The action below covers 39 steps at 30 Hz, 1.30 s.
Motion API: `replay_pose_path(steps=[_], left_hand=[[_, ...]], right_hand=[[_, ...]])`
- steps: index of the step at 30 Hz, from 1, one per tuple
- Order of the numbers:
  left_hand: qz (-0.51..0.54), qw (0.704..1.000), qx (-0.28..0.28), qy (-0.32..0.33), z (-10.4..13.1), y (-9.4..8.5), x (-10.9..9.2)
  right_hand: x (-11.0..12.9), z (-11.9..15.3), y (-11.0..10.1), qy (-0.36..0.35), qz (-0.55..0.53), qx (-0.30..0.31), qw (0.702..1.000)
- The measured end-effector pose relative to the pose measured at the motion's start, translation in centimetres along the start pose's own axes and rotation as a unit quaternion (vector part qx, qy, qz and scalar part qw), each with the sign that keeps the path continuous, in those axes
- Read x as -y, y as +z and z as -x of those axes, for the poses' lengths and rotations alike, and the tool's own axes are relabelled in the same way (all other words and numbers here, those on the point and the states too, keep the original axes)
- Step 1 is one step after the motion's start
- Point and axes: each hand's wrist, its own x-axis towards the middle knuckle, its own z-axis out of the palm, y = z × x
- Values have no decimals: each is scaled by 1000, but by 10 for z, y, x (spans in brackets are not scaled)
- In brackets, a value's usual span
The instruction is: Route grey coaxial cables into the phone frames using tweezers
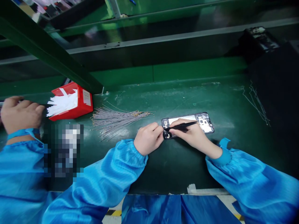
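An opened phone (206, 123) with its inner parts exposed lies on the green table top, its long side running left to right. My right hand (193, 137) reaches over its middle, closed round black tweezers (187, 125) whose tip points to the phone's left end. At that same end my left hand (149, 138) is closed, its fingertips gripping the phone's edge. Whether a small part sits between those fingertips is hidden. Just left of my left hand spreads a bundle of thin grey cables (116, 119) with gold-coloured ends.
A red bin (85, 101) full of white strips stands at the left beside a green post (58, 59). Another person's hand (21, 113) is near it. Several loose thin cables (257, 102) lie at the right, by a dark block (275, 81). A raised ledge runs along the back.
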Motion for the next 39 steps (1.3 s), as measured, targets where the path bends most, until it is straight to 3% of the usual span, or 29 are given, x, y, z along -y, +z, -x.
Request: replay_pose_path(steps=[16,25,39], left_hand=[[-9,1000,1,-3,0,1,-1],[-17,1000,3,-4,0,1,-1],[-25,1000,13,-13,-1,0,-2]], right_hand=[[0,1,0,7,2,9,1000],[1,3,0,-31,32,14,999],[0,2,1,-13,22,7,1000]])
